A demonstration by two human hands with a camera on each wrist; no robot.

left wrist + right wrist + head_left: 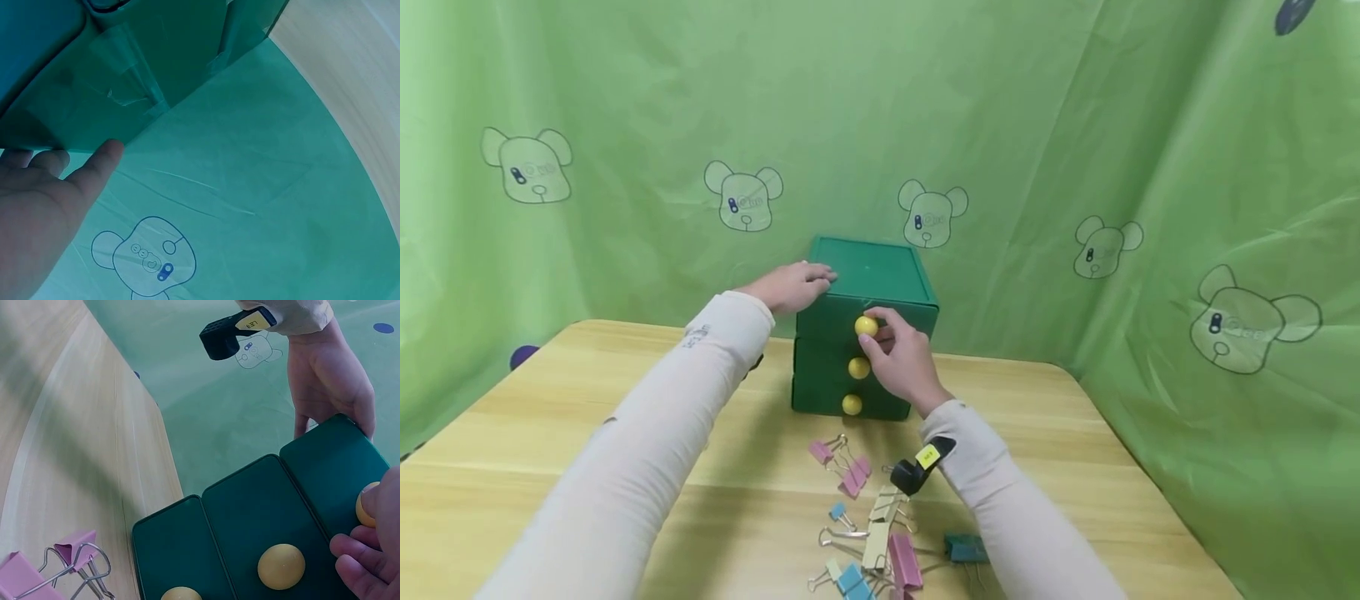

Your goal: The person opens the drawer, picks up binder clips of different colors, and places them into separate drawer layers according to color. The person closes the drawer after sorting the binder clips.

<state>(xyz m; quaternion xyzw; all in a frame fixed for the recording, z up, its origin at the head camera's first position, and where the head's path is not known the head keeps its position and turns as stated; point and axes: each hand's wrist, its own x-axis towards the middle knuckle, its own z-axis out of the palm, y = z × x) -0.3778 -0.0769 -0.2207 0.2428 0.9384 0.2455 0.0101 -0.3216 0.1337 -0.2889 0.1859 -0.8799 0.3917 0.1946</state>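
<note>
Pinching the top yellow knob [864,326] between thumb and fingers, our right hand [902,360] has hold of the uppermost drawer [827,319] of the green drawer cabinet [883,271], which stands on the desk [1022,425] in front of us. Our left hand [790,287] lies against its upper left edge, fingers extended and holding nothing. All three drawers look closed: the grip is made, yet whether a pull remains or a push is finished, we cannot tell. The middle knob [858,367] and bottom knob [852,405] are untouched, and binder clips [876,546] lie loose on the desk nearer us.
</note>
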